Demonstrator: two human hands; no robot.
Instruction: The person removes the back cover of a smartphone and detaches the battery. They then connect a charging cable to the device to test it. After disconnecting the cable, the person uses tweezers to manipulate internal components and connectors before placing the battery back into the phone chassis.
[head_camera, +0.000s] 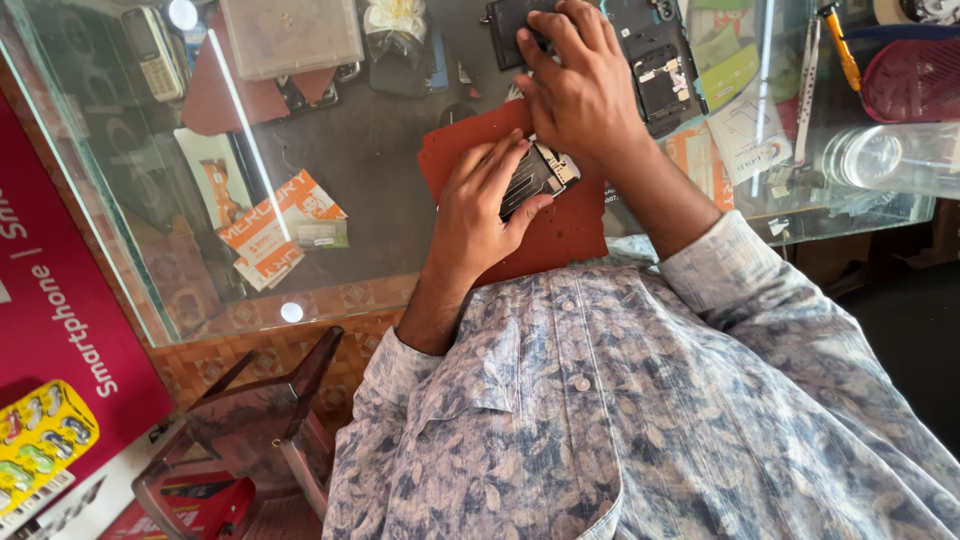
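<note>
An opened mobile phone with its dark inner frame showing lies on a red-brown mat on a glass counter. My left hand grips the phone, fingers over its left side and thumb under its lower edge. My right hand hovers just above the phone's top end, fingers curled over a black phone part; whether it grips anything I cannot tell. Both arms wear a blue floral shirt.
Under the glass lie an old keypad phone, a clear plastic box, orange-and-white packets and a black phone back. At right are a screwdriver, a red basket and clear lids. A brown plastic chair stands lower left.
</note>
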